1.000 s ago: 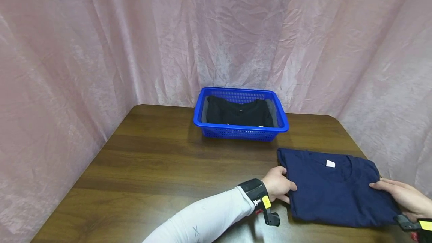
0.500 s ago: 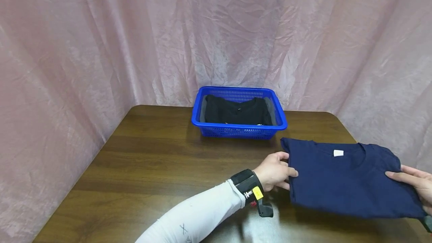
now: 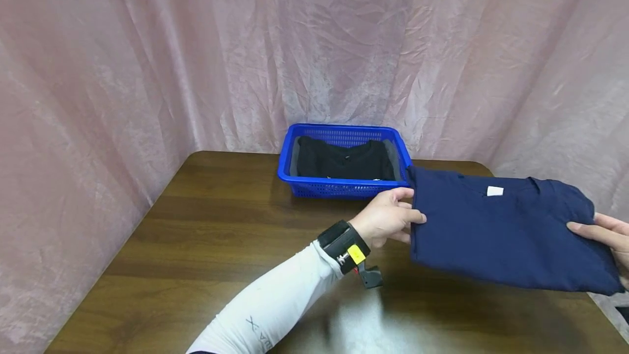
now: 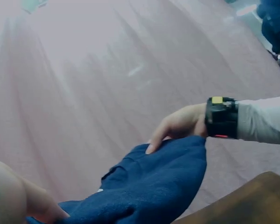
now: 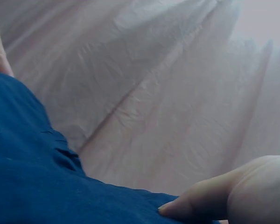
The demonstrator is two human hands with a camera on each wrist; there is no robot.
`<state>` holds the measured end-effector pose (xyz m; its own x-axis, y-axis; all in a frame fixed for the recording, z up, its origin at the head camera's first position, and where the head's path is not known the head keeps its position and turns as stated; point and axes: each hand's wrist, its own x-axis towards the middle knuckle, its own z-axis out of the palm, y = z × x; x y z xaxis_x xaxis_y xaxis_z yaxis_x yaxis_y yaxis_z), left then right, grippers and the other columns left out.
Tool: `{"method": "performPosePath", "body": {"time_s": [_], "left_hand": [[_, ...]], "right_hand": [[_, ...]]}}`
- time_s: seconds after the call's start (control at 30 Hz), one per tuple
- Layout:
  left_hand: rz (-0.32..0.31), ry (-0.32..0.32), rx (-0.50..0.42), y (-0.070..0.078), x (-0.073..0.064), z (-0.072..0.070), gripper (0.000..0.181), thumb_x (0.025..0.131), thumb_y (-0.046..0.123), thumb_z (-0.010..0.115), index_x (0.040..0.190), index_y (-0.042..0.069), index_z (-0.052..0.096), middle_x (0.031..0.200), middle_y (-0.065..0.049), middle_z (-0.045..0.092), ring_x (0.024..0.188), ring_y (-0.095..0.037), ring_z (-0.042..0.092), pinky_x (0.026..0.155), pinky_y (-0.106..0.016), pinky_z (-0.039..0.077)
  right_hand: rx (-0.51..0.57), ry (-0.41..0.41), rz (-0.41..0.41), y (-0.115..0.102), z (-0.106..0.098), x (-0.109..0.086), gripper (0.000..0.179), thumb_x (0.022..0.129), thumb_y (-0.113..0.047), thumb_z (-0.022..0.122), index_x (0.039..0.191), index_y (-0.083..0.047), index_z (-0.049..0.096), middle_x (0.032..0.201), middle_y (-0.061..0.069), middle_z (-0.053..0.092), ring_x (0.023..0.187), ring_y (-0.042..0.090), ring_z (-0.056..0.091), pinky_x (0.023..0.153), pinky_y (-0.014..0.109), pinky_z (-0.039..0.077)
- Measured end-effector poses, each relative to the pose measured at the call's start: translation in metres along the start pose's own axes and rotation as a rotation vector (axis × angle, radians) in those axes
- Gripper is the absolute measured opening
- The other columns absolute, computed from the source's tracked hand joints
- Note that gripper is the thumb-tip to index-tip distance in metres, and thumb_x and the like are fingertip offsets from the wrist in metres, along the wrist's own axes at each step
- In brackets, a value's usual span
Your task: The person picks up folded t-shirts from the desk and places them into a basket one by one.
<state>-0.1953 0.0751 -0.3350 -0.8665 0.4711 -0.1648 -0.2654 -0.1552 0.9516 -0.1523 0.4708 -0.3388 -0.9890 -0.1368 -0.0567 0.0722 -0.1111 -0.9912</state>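
Note:
A folded navy T-shirt point(image 3: 501, 228) with a white neck label hangs above the right part of the table, held at both sides. My left hand point(image 3: 388, 218) pinches its left edge, thumb on the front and the other fingers behind. At the opposite edge my right hand point(image 3: 606, 239) grips the cloth, thumb on top; part of this hand lies beyond the head view. The left wrist view shows the shirt point(image 4: 154, 182) sloping between the two hands, with the right hand point(image 4: 179, 123) farther off. In the right wrist view a thumb point(image 5: 196, 200) presses the blue cloth.
A blue plastic basket point(image 3: 344, 189) stands at the table's back edge, just beyond the shirt's upper left corner. Inside it lie a folded black garment point(image 3: 344, 161) and grey cloth under it. Pink curtains point(image 3: 245, 59) enclose the wooden table point(image 3: 196, 266).
Both hands have lifted the navy T-shirt off the table and carried it up and away from me, toward the back. The left hand has also shifted slightly left.

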Motion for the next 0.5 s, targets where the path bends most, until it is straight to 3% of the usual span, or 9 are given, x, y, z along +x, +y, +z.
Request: {"method": "performPosePath", "body": {"time_s": [0.07,0.1,0.13,0.2,0.3,0.37,0.4,0.43,0.5], "left_hand": [[0.011,0.002,-0.002,0.005,0.001,-0.009,0.063,0.087,-0.011,0.066,0.143,0.001,0.042,0.101,-0.007,0.068,0.078,-0.023,0.068,0.076,-0.056,0.054],[0.015,0.009,0.002,0.006,0.001,-0.014,0.064,0.086,-0.011,0.066,0.144,0.001,0.041,0.102,-0.008,0.068,0.079,-0.023,0.067,0.076,-0.056,0.054],[0.019,0.014,0.007,0.008,0.002,-0.02,0.065,0.086,-0.01,0.066,0.145,0.002,0.04,0.102,-0.008,0.068,0.079,-0.023,0.067,0.077,-0.055,0.055],[0.026,0.02,0.017,0.012,0.002,-0.032,0.066,0.087,-0.008,0.065,0.146,0.003,0.038,0.103,-0.009,0.067,0.082,-0.024,0.067,0.078,-0.054,0.055],[0.035,0.029,0.033,0.016,0.003,-0.051,0.067,0.088,-0.005,0.064,0.149,0.004,0.035,0.104,-0.01,0.067,0.086,-0.024,0.067,0.08,-0.052,0.055],[0.042,0.036,0.039,0.019,0.003,-0.063,0.066,0.09,-0.004,0.063,0.149,0.004,0.035,0.107,-0.01,0.067,0.089,-0.024,0.067,0.08,-0.051,0.056],[0.045,0.039,0.037,0.021,0.003,-0.069,0.066,0.09,-0.004,0.062,0.149,0.005,0.035,0.108,-0.01,0.067,0.09,-0.025,0.067,0.079,-0.05,0.056],[0.046,0.045,0.031,0.022,0.004,-0.076,0.065,0.09,-0.004,0.062,0.149,0.005,0.035,0.109,-0.011,0.066,0.09,-0.025,0.067,0.079,-0.049,0.056],[0.05,0.06,0.029,0.024,0.004,-0.087,0.065,0.09,-0.004,0.061,0.149,0.006,0.035,0.113,-0.013,0.066,0.091,-0.026,0.067,0.077,-0.046,0.058]], "right_hand": [[0.06,-0.025,0.02,-0.003,0.011,0.005,0.045,0.106,0.002,0.04,0.11,-0.032,0.07,0.097,-0.004,0.073,0.082,0.026,0.069,0.06,0.043,0.06],[0.065,-0.038,0.039,-0.004,0.015,0.008,0.044,0.107,0.0,0.04,0.125,-0.032,0.063,0.099,-0.005,0.072,0.084,0.026,0.069,0.062,0.044,0.06],[0.045,-0.037,0.067,-0.006,0.02,0.011,0.045,0.107,-0.002,0.041,0.138,-0.033,0.052,0.102,-0.009,0.071,0.087,0.024,0.068,0.065,0.044,0.06],[-0.027,-0.035,0.125,-0.009,0.031,0.02,0.057,0.108,-0.008,0.043,0.156,-0.029,0.018,0.128,0.003,0.061,0.089,0.016,0.067,0.07,0.042,0.06],[-0.131,-0.059,0.207,-0.014,0.047,0.034,0.081,0.109,-0.017,0.044,0.147,-0.01,-0.028,0.156,0.021,0.011,0.09,0.005,0.064,0.077,0.039,0.058],[-0.138,-0.063,0.232,-0.017,0.06,0.042,0.087,0.108,-0.017,0.046,0.144,-0.013,-0.033,0.15,0.019,-0.024,0.091,0.002,0.062,0.08,0.038,0.057],[-0.12,-0.073,0.232,-0.019,0.066,0.046,0.089,0.108,-0.015,0.047,0.144,-0.012,-0.034,0.15,0.021,-0.024,0.092,0.003,0.062,0.082,0.039,0.057],[-0.078,-0.089,0.232,-0.02,0.071,0.05,0.089,0.107,-0.012,0.048,0.145,-0.013,-0.033,0.155,0.022,-0.01,0.095,0.006,0.062,0.083,0.04,0.056],[0.001,-0.143,0.219,-0.022,0.082,0.056,0.088,0.106,-0.005,0.047,0.148,-0.012,-0.029,0.157,0.018,0.001,0.103,0.012,0.061,0.086,0.041,0.055]]}}
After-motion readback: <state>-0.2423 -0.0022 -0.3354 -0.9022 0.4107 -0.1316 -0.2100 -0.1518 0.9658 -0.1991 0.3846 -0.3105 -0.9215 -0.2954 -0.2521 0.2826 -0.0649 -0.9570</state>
